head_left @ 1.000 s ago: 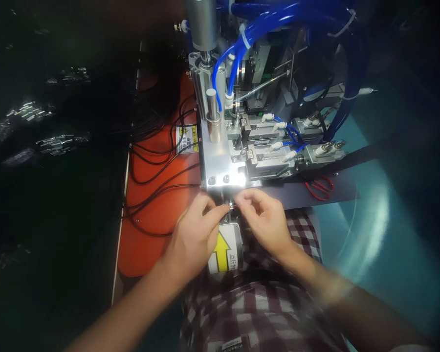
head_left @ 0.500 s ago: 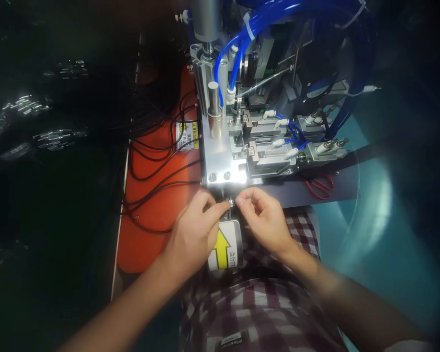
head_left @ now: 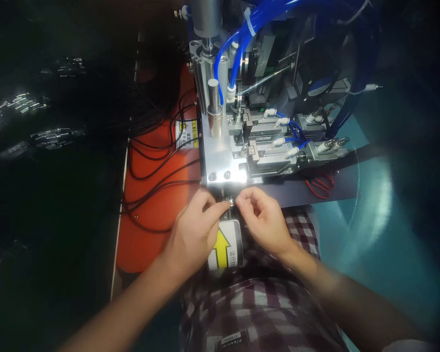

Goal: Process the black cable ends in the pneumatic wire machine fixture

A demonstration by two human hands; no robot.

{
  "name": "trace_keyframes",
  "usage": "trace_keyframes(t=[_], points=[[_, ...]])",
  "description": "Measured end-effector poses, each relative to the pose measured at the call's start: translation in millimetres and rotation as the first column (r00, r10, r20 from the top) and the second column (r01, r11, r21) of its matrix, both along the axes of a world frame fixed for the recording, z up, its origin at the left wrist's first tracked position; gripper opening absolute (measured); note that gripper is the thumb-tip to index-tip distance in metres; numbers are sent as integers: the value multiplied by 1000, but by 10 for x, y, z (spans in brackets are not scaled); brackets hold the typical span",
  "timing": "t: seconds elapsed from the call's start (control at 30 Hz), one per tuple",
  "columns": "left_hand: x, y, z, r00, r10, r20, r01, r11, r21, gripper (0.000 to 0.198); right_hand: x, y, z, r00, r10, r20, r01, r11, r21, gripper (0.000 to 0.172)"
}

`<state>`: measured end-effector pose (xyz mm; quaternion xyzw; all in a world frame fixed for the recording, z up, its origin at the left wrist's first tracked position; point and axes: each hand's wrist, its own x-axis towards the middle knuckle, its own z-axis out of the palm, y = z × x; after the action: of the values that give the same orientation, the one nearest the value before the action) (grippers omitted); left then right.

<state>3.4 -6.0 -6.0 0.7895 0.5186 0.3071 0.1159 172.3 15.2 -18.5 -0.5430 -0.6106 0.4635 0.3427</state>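
Observation:
A small shiny metal part (head_left: 232, 201) sits at the front edge of the machine, between the fingertips of both hands. My left hand (head_left: 196, 227) is closed, its thumb pressed against the left side of the part and its other fingers curled, partly hidden. From the right, my right hand (head_left: 264, 217) pinches thumb and forefinger together at the part's other side. The part's exact kind is too small to tell. Just below lies a rail end with a white label bearing a yellow arrow (head_left: 222, 249). Directly above the fingers is a bright metal plate (head_left: 220, 161).
Pneumatic cylinders (head_left: 271, 159) with blue hoses (head_left: 275, 14) fill the machine to the right. Black cables (head_left: 157, 186) cross the orange board (head_left: 150, 249) on the left, beside a warning label (head_left: 187, 134). Red-handled scissors or pliers (head_left: 320, 186) lie right of the hands.
Both hands keep almost the same pose at the small metal part. The view has shifted very slightly.

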Motion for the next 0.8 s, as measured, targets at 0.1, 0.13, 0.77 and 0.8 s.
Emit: trace_keyframes(t=[0.1, 0.13, 0.77, 0.8], points=[[0, -8, 0, 1000, 3, -4, -3, 1000, 3, 28, 0, 2, 4, 1000, 4, 6, -4, 1000, 18, 12], [1, -10, 0, 1000, 3, -7, -3, 1000, 5, 28, 0, 2, 4, 1000, 4, 8, -5, 1000, 24, 12], [-4, -7, -5, 1000, -6, -8, 6, 1000, -13, 28, -17, 12, 46, 988, -6, 157, 4, 1000, 9, 13], [-4, -7, -7, 1000, -5, -6, 5, 1000, -10, 28, -19, 21, 61, 984, -6, 176, 8, 1000, -8, 13]])
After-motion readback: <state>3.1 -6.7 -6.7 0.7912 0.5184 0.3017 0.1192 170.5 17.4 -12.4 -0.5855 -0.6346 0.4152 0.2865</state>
